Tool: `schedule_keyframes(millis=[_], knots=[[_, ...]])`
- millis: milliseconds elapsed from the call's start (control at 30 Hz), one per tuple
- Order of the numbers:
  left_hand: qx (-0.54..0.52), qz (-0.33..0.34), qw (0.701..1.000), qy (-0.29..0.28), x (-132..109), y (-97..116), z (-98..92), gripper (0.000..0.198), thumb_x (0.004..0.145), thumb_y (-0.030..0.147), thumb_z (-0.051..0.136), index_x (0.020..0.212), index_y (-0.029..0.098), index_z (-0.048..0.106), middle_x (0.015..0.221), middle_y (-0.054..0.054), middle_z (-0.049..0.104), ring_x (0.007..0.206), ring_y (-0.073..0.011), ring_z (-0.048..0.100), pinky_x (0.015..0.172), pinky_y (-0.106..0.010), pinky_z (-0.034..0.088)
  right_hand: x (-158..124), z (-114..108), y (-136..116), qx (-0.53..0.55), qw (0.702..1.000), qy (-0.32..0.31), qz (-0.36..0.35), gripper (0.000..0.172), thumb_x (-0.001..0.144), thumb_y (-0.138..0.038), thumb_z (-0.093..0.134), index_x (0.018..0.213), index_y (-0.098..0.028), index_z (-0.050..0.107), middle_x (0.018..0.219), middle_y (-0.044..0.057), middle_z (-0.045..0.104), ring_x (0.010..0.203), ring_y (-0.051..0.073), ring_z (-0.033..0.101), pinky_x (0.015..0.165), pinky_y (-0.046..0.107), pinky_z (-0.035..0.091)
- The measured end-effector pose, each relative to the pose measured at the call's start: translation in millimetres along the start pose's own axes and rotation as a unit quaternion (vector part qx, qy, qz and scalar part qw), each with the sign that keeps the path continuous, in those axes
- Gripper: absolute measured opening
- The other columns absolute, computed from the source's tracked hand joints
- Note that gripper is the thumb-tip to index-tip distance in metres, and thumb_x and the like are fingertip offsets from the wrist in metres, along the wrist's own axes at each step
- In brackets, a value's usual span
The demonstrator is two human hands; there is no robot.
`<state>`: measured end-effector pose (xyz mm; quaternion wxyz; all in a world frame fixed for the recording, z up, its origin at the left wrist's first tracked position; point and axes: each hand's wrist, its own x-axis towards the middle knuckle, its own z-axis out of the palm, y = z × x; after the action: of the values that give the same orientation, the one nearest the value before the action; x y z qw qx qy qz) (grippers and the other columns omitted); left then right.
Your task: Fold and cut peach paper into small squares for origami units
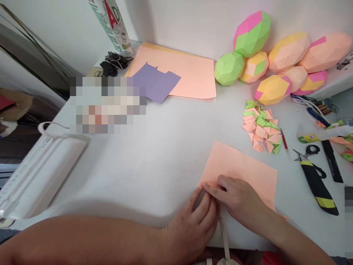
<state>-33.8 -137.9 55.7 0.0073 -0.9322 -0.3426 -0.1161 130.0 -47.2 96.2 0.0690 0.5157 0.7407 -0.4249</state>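
A peach paper sheet (pixel 242 167) lies on the white table (pixel 143 165) near the front edge. My right hand (pixel 237 200) rests on its near left corner, fingers closed in a pinch on the paper's edge. My left hand (pixel 193 224) comes in from the left and touches the same corner, fingers curled against the fold. Both hands meet at that corner; the fold itself is partly hidden under the fingers.
A pile of small folded paper units (pixel 260 127) lies behind the sheet. Paper polyhedra (pixel 273 59) stand at the back right. Scissors (pixel 309 152), a utility knife (pixel 320 187) and pens lie right. Peach sheets (pixel 190 73) and purple paper (pixel 156 82) lie at the back; a white device (pixel 38 173) sits left.
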Motion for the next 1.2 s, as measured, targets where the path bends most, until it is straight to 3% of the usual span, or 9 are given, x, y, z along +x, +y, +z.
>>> schedule_keyframes(millis=[233, 433, 633, 733, 800, 867, 967, 1067, 1200], knots=[[0.004, 0.006, 1.000, -0.021, 1.2, -2.5, -4.2, 0.064, 0.092, 0.052, 0.040, 0.129, 0.002, 0.053, 0.132, -0.020, 0.052, 0.122, -0.0399, 0.045, 0.104, -0.055, 0.029, 0.4, -0.8, -3.1, 0.026, 1.000, 0.005, 0.015, 0.048, 0.092, -0.060, 0.040, 0.062, -0.021, 0.040, 0.060, -0.005, 0.050, 0.059, 0.011, 0.046, 0.056, 0.026, 0.032], [0.001, 0.018, 0.997, -0.069, 2.0, -5.4, -9.6, 0.084, 0.084, 0.070, 0.042, 0.133, 0.001, 0.049, 0.133, -0.022, 0.050, 0.125, -0.0410, 0.040, 0.105, -0.056, 0.026, 0.6, -0.2, -4.6, 0.052, 0.998, 0.016, 0.024, 0.050, 0.091, -0.061, 0.041, 0.061, -0.021, 0.039, 0.058, -0.006, 0.048, 0.059, 0.011, 0.046, 0.055, 0.026, 0.033], [0.006, 0.030, 0.996, -0.090, -0.1, -5.8, -8.4, 0.094, 0.079, 0.075, 0.044, 0.136, 0.000, 0.043, 0.134, -0.023, 0.048, 0.128, -0.0430, 0.035, 0.106, -0.059, 0.021, -0.8, 1.1, -3.0, 0.042, 0.998, 0.035, 0.017, 0.052, 0.090, -0.062, 0.040, 0.059, -0.021, 0.033, 0.055, -0.005, 0.042, 0.056, 0.011, 0.042, 0.052, 0.026, 0.032], [-0.005, 0.036, 0.994, -0.100, -1.4, -7.3, -8.5, 0.100, 0.076, 0.076, 0.046, 0.138, -0.002, 0.039, 0.137, -0.025, 0.045, 0.130, -0.0430, 0.033, 0.109, -0.057, 0.017, -0.8, 4.3, 3.8, 0.024, 0.999, 0.046, -0.005, 0.049, 0.092, -0.059, 0.039, 0.060, -0.022, 0.039, 0.055, -0.005, 0.042, 0.054, 0.012, 0.043, 0.049, 0.026, 0.033], [-0.015, 0.015, 0.994, -0.111, -2.2, -7.6, -8.5, 0.105, 0.074, 0.079, 0.046, 0.140, -0.002, 0.035, 0.139, -0.027, 0.041, 0.130, -0.0415, 0.034, 0.109, -0.052, 0.020, -1.8, 4.5, 10.2, -0.020, 0.996, 0.057, -0.066, 0.040, 0.095, -0.049, 0.035, 0.069, -0.023, 0.052, 0.058, -0.003, 0.047, 0.056, 0.013, 0.047, 0.051, 0.026, 0.037], [-0.029, -0.020, 0.991, -0.129, -2.2, -7.2, -8.4, 0.110, 0.071, 0.083, 0.042, 0.140, -0.002, 0.035, 0.141, -0.027, 0.039, 0.129, -0.0397, 0.035, 0.107, -0.047, 0.026, -5.6, 1.6, 16.3, -0.066, 0.986, 0.063, -0.141, 0.031, 0.096, -0.035, 0.033, 0.096, -0.023, 0.062, 0.070, 0.000, 0.057, 0.064, 0.015, 0.053, 0.058, 0.028, 0.043], [-0.045, -0.055, 0.984, -0.160, -0.6, -5.7, -8.1, 0.113, 0.068, 0.088, 0.038, 0.137, -0.002, 0.042, 0.139, -0.026, 0.042, 0.128, -0.0380, 0.038, 0.105, -0.045, 0.029, -19.0, -6.4, 23.2, -0.105, 0.975, 0.073, -0.182, 0.036, 0.094, -0.022, 0.034, 0.123, -0.021, 0.053, 0.089, 0.006, 0.063, 0.078, 0.018, 0.058, 0.069, 0.032, 0.047], [-0.043, -0.061, 0.984, -0.165, 1.0, -4.2, -7.0, 0.112, 0.066, 0.089, 0.039, 0.132, -0.002, 0.048, 0.136, -0.026, 0.047, 0.126, -0.0382, 0.039, 0.105, -0.045, 0.029, -38.6, -10.1, 31.1, -0.122, 0.975, 0.111, -0.147, 0.027, 0.096, -0.023, 0.036, 0.103, -0.022, 0.062, 0.087, 0.004, 0.063, 0.081, 0.018, 0.058, 0.072, 0.032, 0.047], [-0.029, -0.058, 0.989, -0.130, -1.1, -2.4, -1.9, 0.112, 0.067, 0.090, 0.036, 0.129, -0.002, 0.052, 0.132, -0.027, 0.049, 0.123, -0.0394, 0.040, 0.103, -0.049, 0.031, -62.1, -1.8, 48.5, -0.105, 0.966, 0.222, -0.081, 0.031, 0.097, -0.028, 0.038, 0.078, -0.021, 0.061, 0.078, 0.004, 0.060, 0.075, 0.017, 0.057, 0.066, 0.030, 0.046]])
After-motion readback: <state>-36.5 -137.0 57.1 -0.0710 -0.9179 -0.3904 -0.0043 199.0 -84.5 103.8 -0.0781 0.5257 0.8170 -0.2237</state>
